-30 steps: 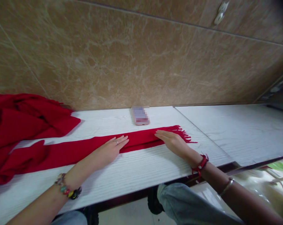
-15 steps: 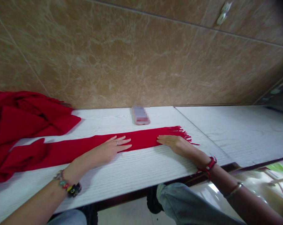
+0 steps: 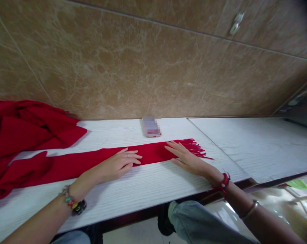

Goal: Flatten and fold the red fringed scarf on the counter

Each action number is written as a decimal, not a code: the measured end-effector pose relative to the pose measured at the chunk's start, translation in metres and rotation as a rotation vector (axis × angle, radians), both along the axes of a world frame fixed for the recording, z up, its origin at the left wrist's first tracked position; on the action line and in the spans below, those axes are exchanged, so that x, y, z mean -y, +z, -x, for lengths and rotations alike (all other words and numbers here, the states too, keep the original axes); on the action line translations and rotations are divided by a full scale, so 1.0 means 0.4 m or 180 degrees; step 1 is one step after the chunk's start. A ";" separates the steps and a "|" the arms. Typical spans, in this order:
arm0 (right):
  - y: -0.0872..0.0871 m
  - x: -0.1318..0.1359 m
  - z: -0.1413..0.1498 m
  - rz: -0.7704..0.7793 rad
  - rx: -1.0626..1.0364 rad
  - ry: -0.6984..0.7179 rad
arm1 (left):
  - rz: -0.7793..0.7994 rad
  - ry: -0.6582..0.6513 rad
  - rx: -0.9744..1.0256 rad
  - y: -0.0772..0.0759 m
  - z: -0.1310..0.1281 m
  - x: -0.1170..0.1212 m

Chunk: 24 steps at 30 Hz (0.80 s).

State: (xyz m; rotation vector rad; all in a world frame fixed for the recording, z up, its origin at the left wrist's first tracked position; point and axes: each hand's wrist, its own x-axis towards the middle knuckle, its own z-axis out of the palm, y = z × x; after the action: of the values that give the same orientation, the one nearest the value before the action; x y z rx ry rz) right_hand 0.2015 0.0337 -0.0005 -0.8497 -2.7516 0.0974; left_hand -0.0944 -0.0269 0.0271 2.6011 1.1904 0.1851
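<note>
Brown marble-patterned wall tiles (image 3: pixel 143 67) fill the upper frame, with a small white fixture (image 3: pixel 236 23) at upper right. Below them, a white wood-grain tabletop (image 3: pixel 244 142) spans the frame; a panel seam runs diagonally right of center.

A red fringed scarf (image 3: pixel 74 162) lies lengthwise on the tabletop, from the left edge to right of center, where its fringe (image 3: pixel 195 148) fans out. Bunched red fabric (image 3: pixel 36 128) occupies the left edge, against the tiles. Whether it is one piece with the strip cannot be determined.

Left hand (image 3: pixel 117 164): palm down on the scarf at center, fingers apart, ring (image 3: pixel 128 155) fitted, gripping nothing. Right hand (image 3: pixel 189 159): fingertips on the scarf beside the fringe, fingers spread, thumb apart from them at the near edge, gripping nothing.

A smartphone (image 3: pixel 151 127), partly pixelated, lies between scarf and tiles, touching neither hand. A beaded bracelet (image 3: pixel 71 201) encircles the left wrist; a red cord bracelet (image 3: pixel 224 181) encircles the right.
</note>
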 end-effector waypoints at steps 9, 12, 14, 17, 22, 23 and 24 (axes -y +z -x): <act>-0.018 -0.001 0.015 -0.0185 0.0659 -0.0328 | -0.0263 0.0313 -0.0658 -0.061 -0.044 -0.004; -0.042 -0.038 -0.081 -0.0384 0.0770 -0.0561 | -0.0257 0.0267 -0.0642 -0.062 -0.034 0.001; -0.051 -0.059 -0.137 -0.0358 0.0857 -0.0792 | -0.0281 0.0239 -0.0597 -0.057 -0.032 0.004; -0.042 -0.070 -0.159 -0.0347 0.0838 -0.1204 | -0.0424 0.0338 -0.0540 -0.052 -0.034 0.005; 0.001 -0.026 0.005 -0.0581 0.0342 -0.0973 | -0.0732 0.0981 -0.0643 -0.061 -0.032 0.000; 0.004 -0.014 0.051 -0.0548 0.0303 -0.0779 | -0.0709 0.1018 -0.0692 -0.063 -0.031 -0.001; 0.005 -0.003 0.094 -0.0505 0.0283 -0.0578 | -0.0664 0.1021 -0.0746 -0.065 -0.030 -0.001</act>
State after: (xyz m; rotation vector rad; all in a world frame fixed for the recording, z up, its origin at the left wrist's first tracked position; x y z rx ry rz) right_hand 0.1640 0.0347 0.0014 -1.0769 -2.7023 -0.1947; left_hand -0.0823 -0.0264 0.0013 2.6444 1.7578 0.0706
